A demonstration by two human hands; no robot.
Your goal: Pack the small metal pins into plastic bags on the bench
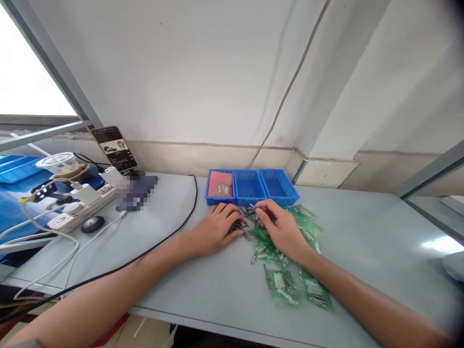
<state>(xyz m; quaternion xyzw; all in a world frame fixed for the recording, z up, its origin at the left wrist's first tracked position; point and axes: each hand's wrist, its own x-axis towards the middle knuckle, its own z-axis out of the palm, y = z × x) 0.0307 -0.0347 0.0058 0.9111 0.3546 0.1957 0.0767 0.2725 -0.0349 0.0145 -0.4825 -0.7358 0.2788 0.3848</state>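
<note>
My left hand (219, 228) rests on the table with its fingers spread, cupped beside a pile of small metal pins (247, 236); some of the pins lie under its fingers and thumb. Between the thumb and forefinger of my right hand (278, 227) one thin metal pin (253, 206) is pinched, its tip pointing left. Below and beside the right hand lie several green plastic bags (284, 289) with metal pins and pale pieces inside. A loose pin (267, 278) lies at the left edge of the nearest bag.
Behind the hands stand three joined blue bins (250, 200); the left one holds a pink bag (221, 180). A black cable (170, 235) crosses the table under my left forearm. To the left are a propped phone (115, 150), a power strip (83, 208) and a black mouse (93, 224).
</note>
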